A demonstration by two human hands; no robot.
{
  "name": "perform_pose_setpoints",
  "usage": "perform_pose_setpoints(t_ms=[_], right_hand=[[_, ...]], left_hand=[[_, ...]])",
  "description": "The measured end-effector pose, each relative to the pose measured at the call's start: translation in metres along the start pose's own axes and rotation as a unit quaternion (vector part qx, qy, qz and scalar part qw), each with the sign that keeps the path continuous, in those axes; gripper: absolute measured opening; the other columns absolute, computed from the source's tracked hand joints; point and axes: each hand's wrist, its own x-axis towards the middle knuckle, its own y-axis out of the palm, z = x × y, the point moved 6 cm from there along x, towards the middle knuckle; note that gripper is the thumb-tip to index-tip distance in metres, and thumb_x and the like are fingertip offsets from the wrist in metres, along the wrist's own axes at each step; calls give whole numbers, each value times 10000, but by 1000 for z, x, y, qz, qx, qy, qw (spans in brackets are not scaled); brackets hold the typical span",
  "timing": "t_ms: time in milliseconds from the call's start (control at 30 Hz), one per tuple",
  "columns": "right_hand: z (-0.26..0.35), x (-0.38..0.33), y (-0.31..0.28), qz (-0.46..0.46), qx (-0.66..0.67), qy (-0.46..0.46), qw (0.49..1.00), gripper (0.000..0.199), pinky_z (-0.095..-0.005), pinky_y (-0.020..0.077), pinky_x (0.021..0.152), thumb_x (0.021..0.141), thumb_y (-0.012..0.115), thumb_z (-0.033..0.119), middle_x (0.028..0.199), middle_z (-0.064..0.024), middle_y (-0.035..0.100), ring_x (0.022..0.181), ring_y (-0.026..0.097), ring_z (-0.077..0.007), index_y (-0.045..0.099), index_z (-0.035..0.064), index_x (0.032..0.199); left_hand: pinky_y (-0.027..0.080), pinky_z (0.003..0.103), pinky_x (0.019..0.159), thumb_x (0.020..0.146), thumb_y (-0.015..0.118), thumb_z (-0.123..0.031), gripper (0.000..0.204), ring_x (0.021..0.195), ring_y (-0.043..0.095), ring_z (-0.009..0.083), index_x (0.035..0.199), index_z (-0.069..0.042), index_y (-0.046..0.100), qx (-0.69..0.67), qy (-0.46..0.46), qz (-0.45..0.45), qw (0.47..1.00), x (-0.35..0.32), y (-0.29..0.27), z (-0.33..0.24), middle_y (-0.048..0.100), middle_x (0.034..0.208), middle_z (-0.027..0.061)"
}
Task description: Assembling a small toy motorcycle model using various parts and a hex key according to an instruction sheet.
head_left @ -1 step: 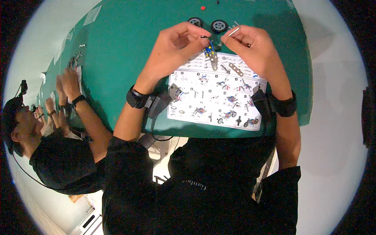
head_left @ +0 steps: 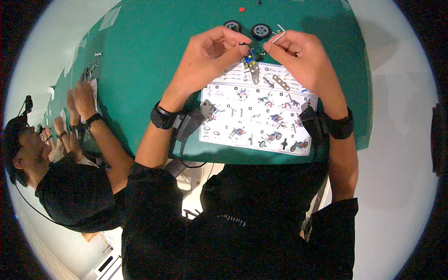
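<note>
My left hand (head_left: 205,60) pinches a small model assembly (head_left: 249,61) with blue and yellow parts and a grey metal plate pointing down toward me. A black bit shows at the fingertips; the rest of the grip is hidden behind the fingers. In my right hand (head_left: 305,58) is an L-shaped silver hex key (head_left: 282,35), its short end pointing up and away. The two hands are a little apart over the far edge of a printed instruction sheet (head_left: 224,105). On that sheet, near my right hand, lies a metal strip with holes (head_left: 281,83).
Two black-tyred wheels (head_left: 261,31) lie just beyond my hands, with a red ring (head_left: 241,9) farther off on the green table (head_left: 154,42). To the left, a person (head_left: 79,196) in black works at the same table, small parts (head_left: 88,70) beside their hands.
The hex key has turned in my right fingers, so its bent end now shows. My left hand and the assembly have stayed in place.
</note>
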Motion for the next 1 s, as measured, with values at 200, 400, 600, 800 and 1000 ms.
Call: perform_pose_setpoints(t_ms=[200,400,600,800,1000], right_hand=[[10,-2,-8,-35,-53,-19,998,203,-336,463,518,843,704,164,626,-147,619,526,597,-194,647,-15,767],[14,-6,-9,-20,-190,-26,981,246,-415,461,503,806,703,216,596,-194,580,525,599,-342,628,13,689],[24,-9,-9,9,-269,-55,962,280,-448,487,552,802,732,276,654,-170,626,613,625,-367,641,38,684],[24,-13,-11,-12,-266,-85,960,248,-442,475,549,802,744,276,667,-141,632,615,616,-353,648,58,730],[27,-6,-15,-62,-205,-52,975,220,-359,461,521,823,753,244,658,-105,630,546,581,-238,655,50,795]], left_hand=[[487,223,767,949,662,-110,171,857,618,75,1100,-31,678,-10,-15,2,1000,1,1,3,686,940,18],[490,224,787,959,652,-124,187,881,629,82,1118,-28,675,-15,-8,9,1000,1,1,3,700,961,29],[503,229,806,964,645,-134,228,904,644,91,1164,-27,663,-50,-13,0,999,1,5,2,716,1013,57],[500,233,830,966,632,-125,256,904,628,90,1197,-17,655,-83,-20,-5,996,2,6,1,717,1047,81],[540,261,858,942,660,-82,228,981,683,154,1150,12,663,-125,-11,-18,992,3,7,1,717,1047,115]])
